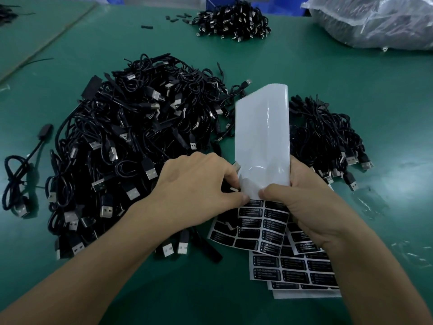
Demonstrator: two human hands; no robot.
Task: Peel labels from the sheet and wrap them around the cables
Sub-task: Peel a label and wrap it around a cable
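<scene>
A label sheet stands up from the table, its upper part bare white backing and its lower part still carrying black labels. My right hand grips the sheet at its right edge, thumb pressed on the front. My left hand pinches at the sheet's left edge, at the top row of labels. A large heap of black USB cables lies to the left of my hands. A smaller heap of cables lies to the right, behind the sheet.
More label sheets lie stacked on the green table under my right wrist. A third cable pile sits at the far edge, beside a plastic bag. One loose cable lies at the left.
</scene>
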